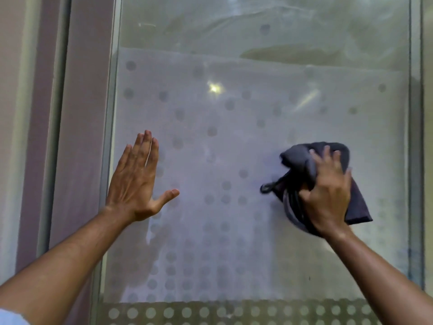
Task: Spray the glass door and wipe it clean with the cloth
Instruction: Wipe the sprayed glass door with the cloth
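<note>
The glass door fills the view, frosted and printed with grey dots, its upper part hazy with reflections. My left hand lies flat against the glass at the left, fingers straight and pointing up, thumb spread, holding nothing. My right hand presses a bunched dark grey cloth onto the glass at the right. The cloth sticks out above and below the hand, and a small loop of it hangs at its left side. No spray bottle is in view.
A grey door frame runs vertically at the left, with a pale wall beyond it. The door's right edge stands near the frame's right side. A band of larger pale dots crosses the bottom of the glass.
</note>
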### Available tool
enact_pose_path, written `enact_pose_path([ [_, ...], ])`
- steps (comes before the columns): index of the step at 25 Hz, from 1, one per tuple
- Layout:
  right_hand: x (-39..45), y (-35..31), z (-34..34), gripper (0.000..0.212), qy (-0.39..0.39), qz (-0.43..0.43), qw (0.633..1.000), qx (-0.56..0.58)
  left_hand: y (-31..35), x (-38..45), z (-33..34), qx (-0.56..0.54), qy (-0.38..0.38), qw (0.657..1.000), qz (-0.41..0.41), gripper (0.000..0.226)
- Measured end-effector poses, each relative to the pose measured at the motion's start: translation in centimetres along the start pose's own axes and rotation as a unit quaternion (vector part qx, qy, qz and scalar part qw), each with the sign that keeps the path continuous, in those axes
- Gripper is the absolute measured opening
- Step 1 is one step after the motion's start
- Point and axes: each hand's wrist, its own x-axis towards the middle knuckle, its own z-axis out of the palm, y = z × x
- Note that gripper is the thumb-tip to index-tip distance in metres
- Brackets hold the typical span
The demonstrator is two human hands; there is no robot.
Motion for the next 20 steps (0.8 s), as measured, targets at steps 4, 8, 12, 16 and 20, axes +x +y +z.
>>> enact_pose_path([
  [4,3.4,-1.6,-0.2,0.078,0.002,0.102,0.994,0.043,0.0,0.1,0.0,-0.005,0.000,1.000,-0.003,0.113],
  [8,3.3,-7.2,0.3,0.086,-0.032,0.019,0.998,0.047,0.1,0.0,0.0,-0.009,0.002,1.000,-0.003,0.114],
  [12,1.0,-13.1,0.8,0.086,-0.080,-0.070,0.994,0.038,0.2,-0.1,-0.3,-0.016,-0.002,1.000,-0.003,0.115],
  [16,0.0,-14.4,0.7,0.072,-0.105,-0.085,0.991,-0.010,0.8,0.0,-0.7,-0.036,-0.002,0.999,0.010,0.113],
  [20,0.7,-13.4,-1.0,0.082,-0.148,-0.105,0.983,-0.015,2.1,0.8,-1.5,-0.063,0.027,0.998,0.016,0.108],
])
